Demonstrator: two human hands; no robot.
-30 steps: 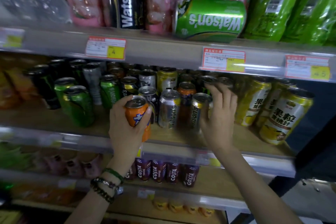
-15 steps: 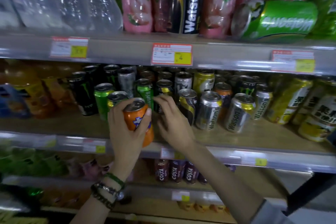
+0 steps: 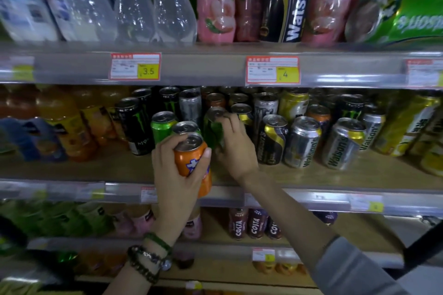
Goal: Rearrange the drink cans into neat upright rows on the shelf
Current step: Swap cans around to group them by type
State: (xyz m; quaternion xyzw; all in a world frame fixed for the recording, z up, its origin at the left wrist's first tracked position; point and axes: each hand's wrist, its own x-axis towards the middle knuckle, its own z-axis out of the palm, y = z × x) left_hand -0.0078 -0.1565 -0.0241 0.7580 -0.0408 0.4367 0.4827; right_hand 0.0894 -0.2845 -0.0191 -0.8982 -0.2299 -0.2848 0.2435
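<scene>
Shelf (image 3: 335,175) space behind both my grips is crowded with drink cans (image 3: 293,103), silver Watson's cans (image 3: 302,142) leaning to the right of the right grip (image 3: 237,151) and a black Monster can (image 3: 135,124) upright to the left of the left grip (image 3: 177,175). My left grip wraps round an orange can (image 3: 191,163), tilted, just in front of the shelf edge; my right grip, just beside it, curls fingers round a green can (image 3: 212,132) among the front cans, its base hidden from me.
</scene>
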